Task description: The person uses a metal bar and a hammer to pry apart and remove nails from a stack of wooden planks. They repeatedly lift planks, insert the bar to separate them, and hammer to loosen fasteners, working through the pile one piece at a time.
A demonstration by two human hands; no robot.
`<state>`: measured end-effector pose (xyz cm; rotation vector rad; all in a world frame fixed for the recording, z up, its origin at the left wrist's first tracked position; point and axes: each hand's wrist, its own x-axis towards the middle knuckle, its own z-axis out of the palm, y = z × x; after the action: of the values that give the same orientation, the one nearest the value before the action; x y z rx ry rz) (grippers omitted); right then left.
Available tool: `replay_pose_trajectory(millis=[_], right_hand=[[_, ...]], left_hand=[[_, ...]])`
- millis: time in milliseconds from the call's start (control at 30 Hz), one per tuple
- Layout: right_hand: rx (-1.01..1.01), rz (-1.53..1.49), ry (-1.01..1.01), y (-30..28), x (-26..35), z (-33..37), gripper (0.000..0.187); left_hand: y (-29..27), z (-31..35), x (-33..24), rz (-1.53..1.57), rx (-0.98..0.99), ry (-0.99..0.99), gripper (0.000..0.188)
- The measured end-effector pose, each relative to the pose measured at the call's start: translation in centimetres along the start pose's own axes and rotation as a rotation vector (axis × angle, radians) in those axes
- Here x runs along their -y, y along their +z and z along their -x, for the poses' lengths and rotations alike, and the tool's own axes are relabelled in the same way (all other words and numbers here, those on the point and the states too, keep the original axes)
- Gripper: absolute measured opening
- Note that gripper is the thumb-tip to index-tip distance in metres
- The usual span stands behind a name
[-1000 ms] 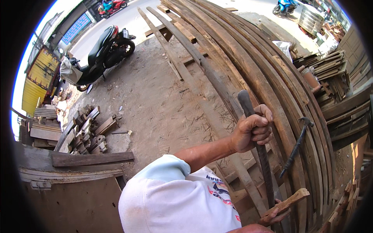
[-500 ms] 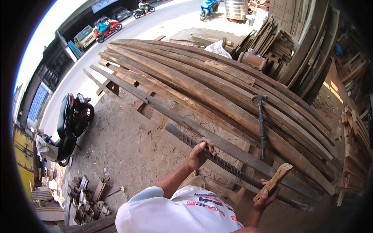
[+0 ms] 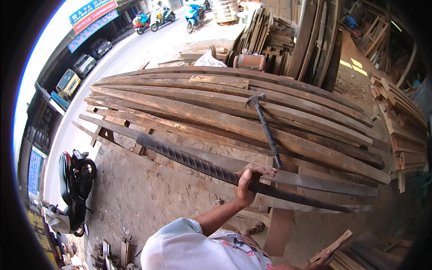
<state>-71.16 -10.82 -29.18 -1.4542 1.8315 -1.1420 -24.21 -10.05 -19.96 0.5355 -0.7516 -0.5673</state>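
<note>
A long, dark metal bar [image 3: 193, 163], spirally ribbed and thinning toward its smoother end, is slanting through the left hand [image 3: 245, 184], which is gripping it. Lower down, the right hand [image 3: 324, 261] is holding a rough wooden stick [image 3: 335, 244]. Beyond the left hand, a hammer [image 3: 266, 130] is resting on worn brown beams [image 3: 202, 109]; dusty ground [image 3: 135, 193] is spreading leftward, and a paved road [image 3: 121, 60] is running farther off.

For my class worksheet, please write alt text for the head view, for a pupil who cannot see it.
A person's left hand grips a ribbed metal bar, while the right hand, at the lower edge, holds a short piece of wood. Beyond the bar, a claw hammer lies across long wooden beams.
</note>
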Motion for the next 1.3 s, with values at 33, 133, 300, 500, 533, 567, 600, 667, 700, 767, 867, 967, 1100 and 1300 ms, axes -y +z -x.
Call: replay_pose_trajectory(millis=[33,133,300,500,533,567,600,667,700,767,867,967,1100,1300], right_hand=[[-0.068,0.042,-0.013,-0.4,-1.3,-0.3,0.069],[-0.094,0.342,-0.131,0.1,-2.6,-0.6,0.068],[0.181,0.185,-0.021,1.5,1.5,-1.9,0.066],[0.35,0.157,-0.116,3.9,0.0,-6.0,0.07],[0.355,0.138,-0.134,4.0,-0.2,-6.6,0.071],[0.361,0.157,-0.143,4.3,-0.3,-7.1,0.072],[0.346,0.18,-0.145,4.5,-0.6,-8.0,0.073],[0.338,0.207,-0.135,5.1,-1.8,-9.6,0.076],[0.341,0.211,-0.12,5.4,-2.8,-10.4,0.076],[0.352,0.249,-0.108,5.7,-4.0,-11.6,0.078],[0.362,0.334,-0.139,5.4,-6.6,-12.1,0.08],[0.339,0.331,-0.233,6.2,-11.0,-13.4,0.079],[0.39,0.267,-0.238,6.2,-7.4,-12.6,0.078],[0.387,0.255,-0.141,5.3,-3.3,-10.4,0.078]], left_hand=[[1.4,-0.7,-0.2,0.051,-0.015,0.021,0.047],[5.9,-2.5,-1.5,0.142,-0.047,0.054,0.044],[11.8,-5.3,-2.9,0.173,-0.085,-0.029,0.04],[20.9,-9.8,-4.3,0.029,-0.117,-0.005,0.033],[22.5,-10.4,-3.6,0.044,-0.095,0.076,0.038],[22.9,-9.9,-2.4,0.08,0.014,0.108,0.038],[23.0,-9.2,-0.4,0.131,0.136,0.13,0.039],[22.1,-6.5,3.8,0.11,0.4,-0.197,0.038],[21.3,-5.1,5.7,0.15,0.389,-0.225,0.039],[19.9,-3.3,7.0,0.168,0.334,-0.24,0.043],[18.1,-1.7,6.3,0.127,0.204,-0.248,0.044],[18.6,-1.8,6.0,0.135,0.156,-0.281,0.041],[19.2,-2.4,7.5,0.263,0.151,-0.36,0.038],[19.6,-2.8,7.2,0.205,0.072,-0.274,0.038]])
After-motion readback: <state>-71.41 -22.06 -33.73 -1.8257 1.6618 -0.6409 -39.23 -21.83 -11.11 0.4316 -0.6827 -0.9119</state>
